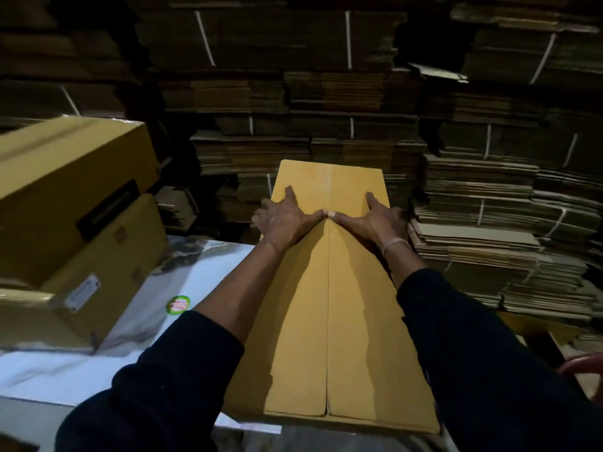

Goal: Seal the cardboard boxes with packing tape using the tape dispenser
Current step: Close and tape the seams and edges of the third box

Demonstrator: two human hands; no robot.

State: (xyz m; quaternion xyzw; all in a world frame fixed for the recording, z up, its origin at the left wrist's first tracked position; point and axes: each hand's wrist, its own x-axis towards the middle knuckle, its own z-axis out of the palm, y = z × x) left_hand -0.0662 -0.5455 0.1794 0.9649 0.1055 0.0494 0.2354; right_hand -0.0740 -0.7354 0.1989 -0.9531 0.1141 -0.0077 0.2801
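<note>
A long yellow-brown cardboard box (pixel 329 305) is lying lengthwise in front of the person, its near end resting on the edge of a white table (pixel 182 282) and its far end reaching out towards the stacks beyond; its two top flaps are lying closed, meeting along a centre seam (pixel 328 321) that is showing no tape; the left hand (pixel 284 216) is pressing flat on the left flap with fingers spread and straight, gripping nothing; the right hand (pixel 375 218) is pressing flat on the right flap in the same way, a pale band (pixel 396 244) sitting round its wrist; the two thumbs are touching tip to tip right over the seam; both forearms are coming out of dark blue sleeves (pixel 473 353); to the left, two large yellow cardboard boxes (pixel 71 190) are standing stacked on the table, the lower one bearing a white label (pixel 83 291); a small round green-and-red sticker (pixel 178 303) is lying on the table just beside the left forearm; tied bundles of flattened brown cardboard (pixel 359 102) are filling the dark background; a blurred reddish object (pixel 584 367) is showing at the right edge, too unclear to identify.
</note>
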